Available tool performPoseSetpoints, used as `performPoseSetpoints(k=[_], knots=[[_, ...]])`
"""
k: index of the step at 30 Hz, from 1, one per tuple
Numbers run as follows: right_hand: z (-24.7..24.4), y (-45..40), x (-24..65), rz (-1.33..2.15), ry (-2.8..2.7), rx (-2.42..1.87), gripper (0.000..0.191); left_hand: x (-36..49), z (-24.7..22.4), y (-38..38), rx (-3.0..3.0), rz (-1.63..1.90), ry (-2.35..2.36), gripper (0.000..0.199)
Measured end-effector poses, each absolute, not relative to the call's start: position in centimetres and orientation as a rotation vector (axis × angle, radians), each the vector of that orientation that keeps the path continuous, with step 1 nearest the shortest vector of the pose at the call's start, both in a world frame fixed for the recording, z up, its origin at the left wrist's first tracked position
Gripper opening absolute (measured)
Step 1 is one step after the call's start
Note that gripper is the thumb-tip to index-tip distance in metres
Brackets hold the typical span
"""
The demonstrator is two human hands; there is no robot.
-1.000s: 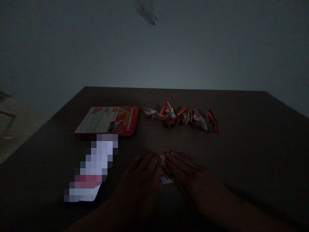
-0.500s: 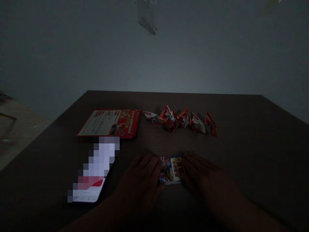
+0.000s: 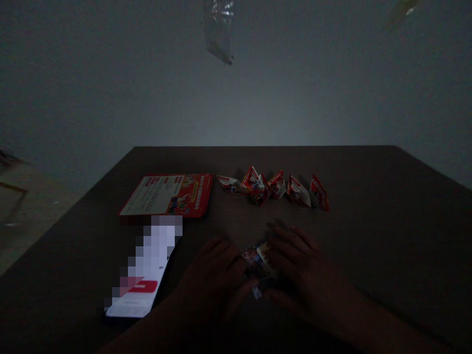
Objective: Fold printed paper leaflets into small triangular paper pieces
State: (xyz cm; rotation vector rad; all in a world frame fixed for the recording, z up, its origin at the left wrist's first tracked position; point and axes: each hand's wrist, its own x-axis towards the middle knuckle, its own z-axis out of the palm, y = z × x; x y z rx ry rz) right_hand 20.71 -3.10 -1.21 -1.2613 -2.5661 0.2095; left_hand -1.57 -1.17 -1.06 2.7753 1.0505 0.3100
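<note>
A small glossy printed card (image 3: 254, 258) with a colourful picture and a pale panel lies between my two hands near the front of the table. My left hand (image 3: 217, 275) holds its left side, fingers bent and thumb below. Over the right part of the card is my right hand (image 3: 302, 265), its fingers across the top and its thumb toward the near edge. Much of the card is covered. A small pale piece (image 3: 257, 292) shows under it between the thumbs; what it is I cannot tell. The picture is very dark.
A phone (image 3: 140, 302) with a lit screen lies to the left. Behind it rests a red and white printed stack (image 3: 155, 196). Several crumpled red and white wrappers (image 3: 256, 186) stand in a row at the back of the dark table (image 3: 368, 196). A clear plastic pouch (image 3: 220, 34) hangs on the wall.
My right hand has slid further over the card and its fingers have spread. The card has turned askew and less of it shows. The view has tilted up slightly.
</note>
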Motion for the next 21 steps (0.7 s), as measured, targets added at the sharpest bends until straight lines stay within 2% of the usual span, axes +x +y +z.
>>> performPoseSetpoints(k=[5,12,15,21], knots=[[-1.3,-2.9,20.6,0.263,-2.577,-1.197,0.03,-1.5,-1.2,-1.3,2.852,0.404,0.977,0.013],[-1.1,-2.7,20.4,0.283,-2.571,-1.114,0.02,-1.4,-1.1,-1.4,2.841,0.322,0.991,0.014],[-1.2,-2.9,20.4,0.191,-2.482,-1.03,0.024,-1.6,-1.5,-1.3,2.864,0.394,1.005,0.005],[-0.8,-3.9,20.9,-0.002,-2.357,-0.928,0.037,-1.9,-1.4,-1.4,2.708,0.672,1.128,0.013]])
